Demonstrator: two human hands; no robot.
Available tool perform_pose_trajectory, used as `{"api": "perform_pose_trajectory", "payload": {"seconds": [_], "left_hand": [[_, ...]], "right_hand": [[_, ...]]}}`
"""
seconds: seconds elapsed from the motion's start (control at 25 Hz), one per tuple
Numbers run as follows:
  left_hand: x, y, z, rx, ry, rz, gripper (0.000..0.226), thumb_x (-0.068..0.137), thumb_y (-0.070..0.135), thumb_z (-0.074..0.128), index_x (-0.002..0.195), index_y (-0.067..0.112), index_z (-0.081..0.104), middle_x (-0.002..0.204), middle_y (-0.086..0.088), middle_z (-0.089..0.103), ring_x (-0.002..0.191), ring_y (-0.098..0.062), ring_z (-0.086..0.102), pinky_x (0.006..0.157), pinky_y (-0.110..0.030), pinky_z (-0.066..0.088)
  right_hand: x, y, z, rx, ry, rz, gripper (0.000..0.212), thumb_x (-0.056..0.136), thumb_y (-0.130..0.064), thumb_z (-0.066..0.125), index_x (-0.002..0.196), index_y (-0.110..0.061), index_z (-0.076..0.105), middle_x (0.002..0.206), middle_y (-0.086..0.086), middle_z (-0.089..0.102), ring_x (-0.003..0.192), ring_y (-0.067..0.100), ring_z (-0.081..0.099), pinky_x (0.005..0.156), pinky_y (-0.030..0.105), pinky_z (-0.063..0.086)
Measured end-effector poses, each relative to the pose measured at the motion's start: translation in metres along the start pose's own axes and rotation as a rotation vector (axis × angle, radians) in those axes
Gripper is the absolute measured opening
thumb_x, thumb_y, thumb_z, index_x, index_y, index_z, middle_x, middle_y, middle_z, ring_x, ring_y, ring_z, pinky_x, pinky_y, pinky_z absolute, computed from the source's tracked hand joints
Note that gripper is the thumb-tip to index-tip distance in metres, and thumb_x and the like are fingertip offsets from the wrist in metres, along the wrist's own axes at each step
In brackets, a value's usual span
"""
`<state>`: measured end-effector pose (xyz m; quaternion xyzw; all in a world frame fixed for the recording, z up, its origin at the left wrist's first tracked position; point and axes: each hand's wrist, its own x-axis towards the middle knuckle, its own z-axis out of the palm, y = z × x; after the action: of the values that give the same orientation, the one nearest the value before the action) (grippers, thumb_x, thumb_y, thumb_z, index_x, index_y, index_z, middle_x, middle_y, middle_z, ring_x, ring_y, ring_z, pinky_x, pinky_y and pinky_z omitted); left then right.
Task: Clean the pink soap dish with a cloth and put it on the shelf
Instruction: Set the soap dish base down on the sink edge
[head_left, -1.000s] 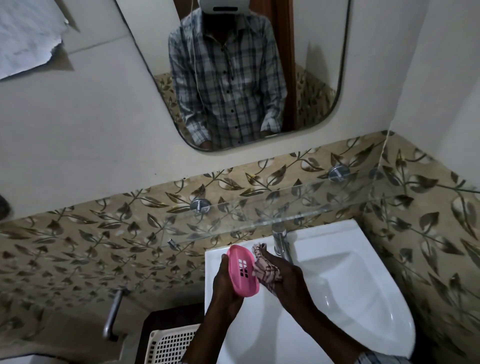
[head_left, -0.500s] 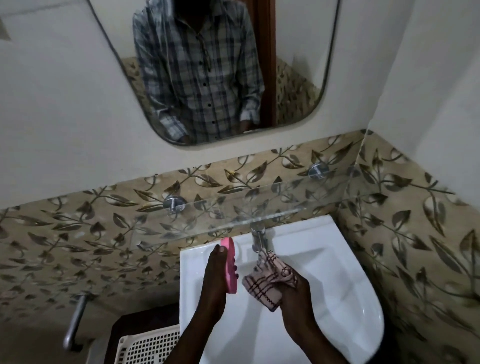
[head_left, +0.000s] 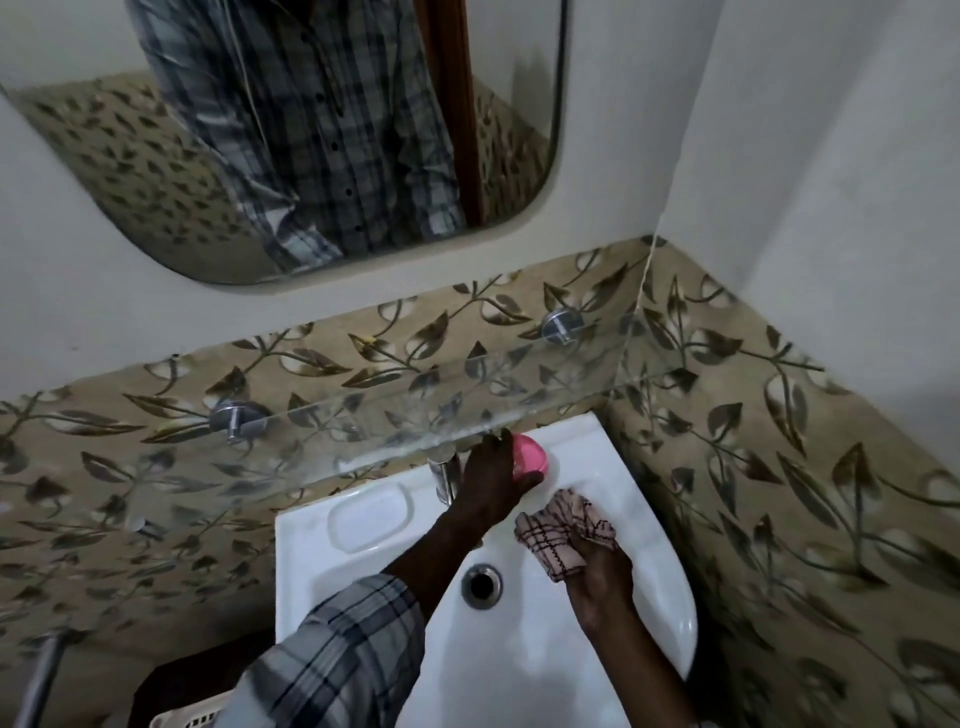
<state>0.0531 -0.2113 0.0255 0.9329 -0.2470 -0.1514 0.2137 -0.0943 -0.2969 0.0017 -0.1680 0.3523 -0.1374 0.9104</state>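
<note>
My left hand (head_left: 491, 483) grips the pink soap dish (head_left: 530, 460) and holds it at the front edge of the glass shelf (head_left: 415, 415), near the shelf's right part and above the back of the sink. Most of the dish is hidden behind my fingers; whether it touches the glass I cannot tell. My right hand (head_left: 600, 571) is lower, over the basin, closed around a crumpled checked cloth (head_left: 563, 530). The cloth is apart from the dish.
The white sink (head_left: 363, 566) has a moulded soap recess at its left and a drain (head_left: 482, 584) in the middle. A chrome tap (head_left: 445, 470) stands beside my left hand. A mirror (head_left: 291, 130) hangs above. Tiled walls close in at right. A white basket (head_left: 182, 719) sits lower left.
My left hand has carried the dish up and to the right, from in front of the sink to the shelf's edge. The cloth has come off the dish and dropped lower.
</note>
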Motion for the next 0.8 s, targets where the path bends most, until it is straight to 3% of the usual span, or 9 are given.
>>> {"api": "perform_pose_trajectory", "payload": {"seconds": [0.12, 0.28, 0.6, 0.72, 0.8], "left_hand": [[0.018, -0.010, 0.019, 0.069, -0.025, -0.012, 0.088, 0.089, 0.047, 0.066, 0.155, 0.005, 0.025, 0.153, -0.021, 0.039, 0.137, -0.037, 0.040, 0.113, -0.041, 0.033], [0.035, -0.010, 0.034, 0.090, -0.013, -0.002, 0.091, 0.087, 0.037, 0.070, 0.157, 0.007, 0.020, 0.160, -0.018, 0.032, 0.147, -0.032, 0.029, 0.119, -0.037, 0.020], [0.035, -0.019, 0.048, 0.249, -0.022, 0.106, 0.091, 0.086, 0.037, 0.071, 0.156, 0.009, 0.020, 0.162, -0.012, 0.026, 0.150, -0.025, 0.023, 0.119, -0.038, 0.022], [0.028, -0.010, 0.038, 0.112, 0.020, 0.076, 0.073, 0.096, 0.022, 0.060, 0.156, 0.009, 0.023, 0.163, -0.013, 0.024, 0.151, -0.026, 0.021, 0.122, -0.035, 0.018], [0.013, -0.003, 0.027, -0.035, 0.116, 0.044, 0.057, 0.099, 0.009, 0.050, 0.153, 0.010, 0.033, 0.162, -0.014, 0.029, 0.149, -0.029, 0.028, 0.121, -0.038, 0.026]], "right_hand": [[0.012, 0.003, -0.002, -0.042, -0.004, 0.027, 0.044, 0.095, 0.012, 0.039, 0.136, 0.004, 0.049, 0.133, 0.028, 0.057, 0.119, 0.056, 0.053, 0.098, 0.075, 0.036], [0.029, 0.006, -0.003, -0.053, 0.076, 0.019, 0.047, 0.092, 0.015, 0.038, 0.136, 0.003, 0.050, 0.136, 0.030, 0.054, 0.123, 0.052, 0.051, 0.105, 0.071, 0.034], [0.037, 0.004, -0.006, 0.025, 0.076, 0.001, 0.048, 0.092, 0.016, 0.038, 0.137, 0.004, 0.049, 0.135, 0.028, 0.055, 0.125, 0.048, 0.051, 0.108, 0.067, 0.033], [0.039, 0.006, -0.012, 0.008, 0.092, 0.003, 0.047, 0.092, 0.016, 0.039, 0.137, 0.004, 0.049, 0.137, 0.029, 0.053, 0.125, 0.049, 0.050, 0.108, 0.066, 0.034], [0.037, 0.006, -0.013, 0.009, 0.087, 0.009, 0.047, 0.093, 0.015, 0.039, 0.137, 0.005, 0.047, 0.138, 0.031, 0.051, 0.126, 0.050, 0.049, 0.108, 0.068, 0.033]]}}
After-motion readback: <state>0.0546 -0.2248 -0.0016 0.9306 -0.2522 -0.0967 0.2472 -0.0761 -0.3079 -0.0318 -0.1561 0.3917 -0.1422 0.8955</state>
